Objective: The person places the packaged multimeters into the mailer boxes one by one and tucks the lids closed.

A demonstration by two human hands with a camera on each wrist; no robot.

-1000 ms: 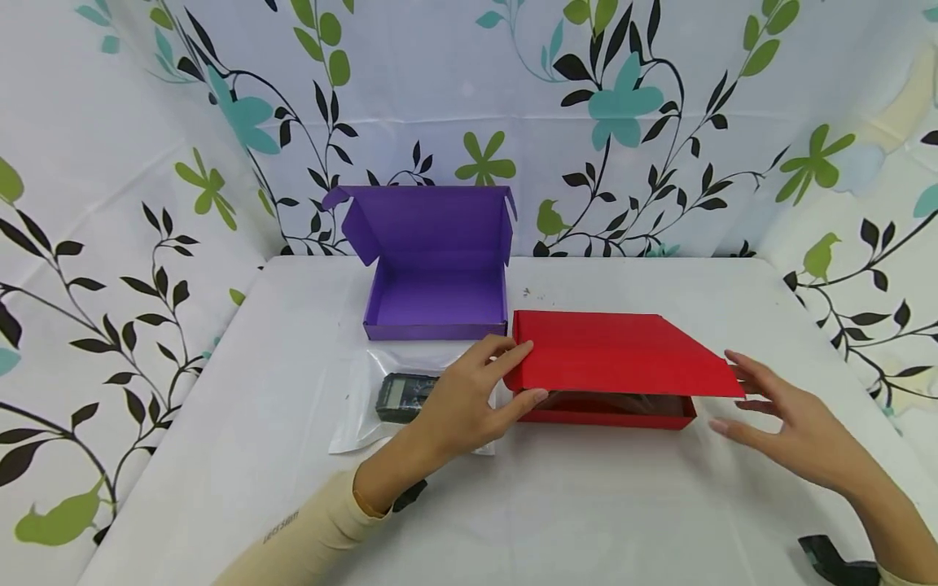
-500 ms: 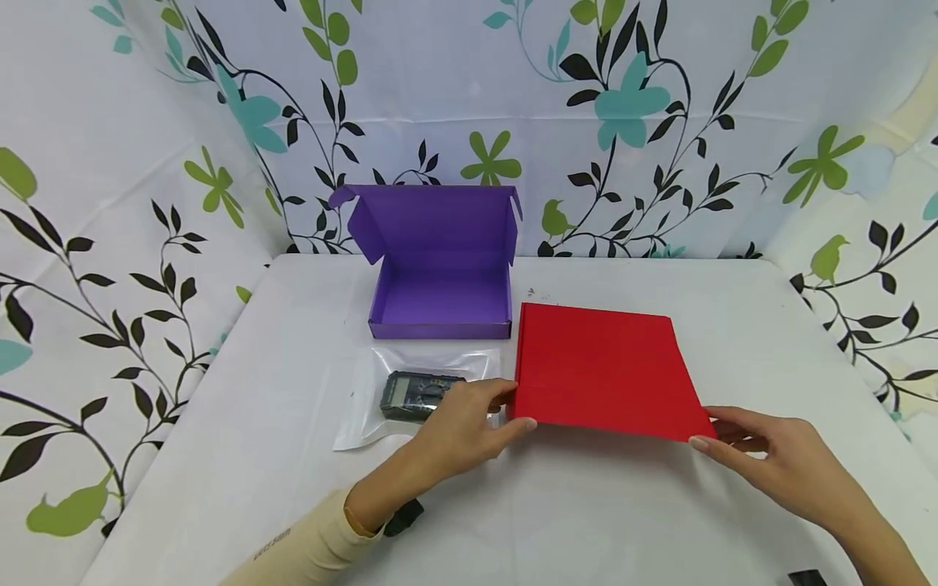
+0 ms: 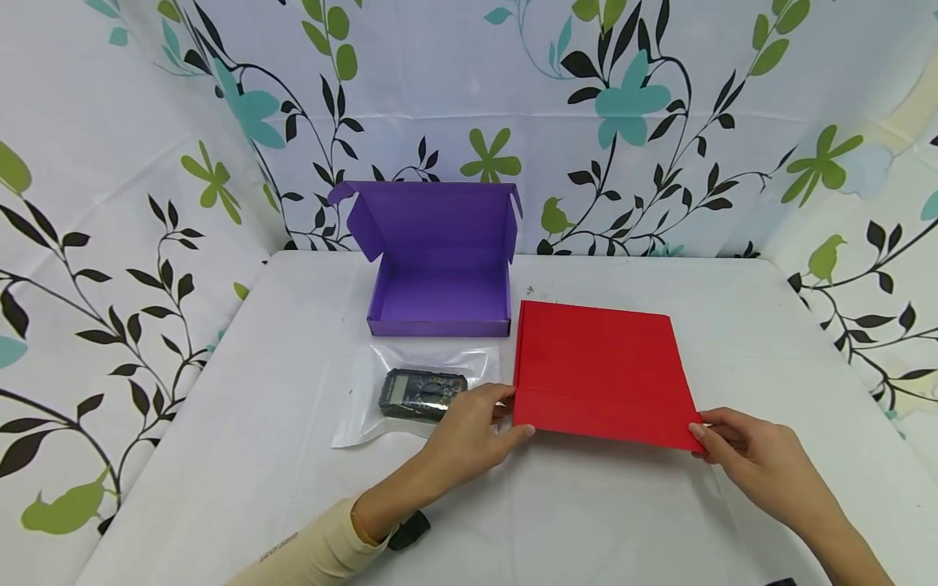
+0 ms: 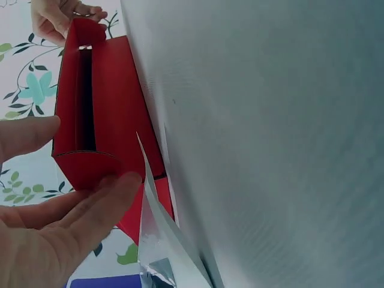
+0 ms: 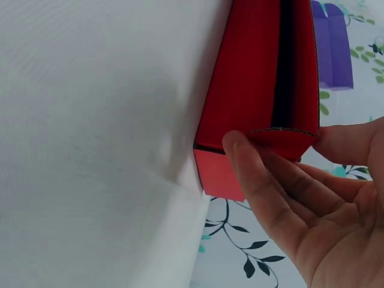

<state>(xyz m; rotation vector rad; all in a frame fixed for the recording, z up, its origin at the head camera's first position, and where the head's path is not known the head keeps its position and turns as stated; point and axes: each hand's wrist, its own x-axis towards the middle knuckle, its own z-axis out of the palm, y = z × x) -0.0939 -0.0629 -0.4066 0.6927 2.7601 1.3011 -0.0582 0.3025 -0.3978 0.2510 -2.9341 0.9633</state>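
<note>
A red cardboard box (image 3: 601, 370) lies on the white table with its lid folded down over it. In the left wrist view a dark gap shows along the front, between the lid's front flap and the front wall. My left hand (image 3: 469, 439) holds the left front corner, thumb by the lid edge and fingers against the side flap (image 4: 90, 169). At the other front corner, my right hand (image 3: 758, 468) pinches the lid between thumb and fingers. The box's contents are hidden.
Behind my left hand lies a digital multimeter (image 3: 410, 394) in a clear plastic bag (image 3: 362, 415). A purple box (image 3: 440, 328) stands with its lid up at the back. Patterned cloth (image 3: 425, 73) hangs around the table (image 3: 308, 309).
The red lid has come down from partly raised, hiding the box's inside. My right hand has moved from beside the lid to its right front corner and now pinches it.
</note>
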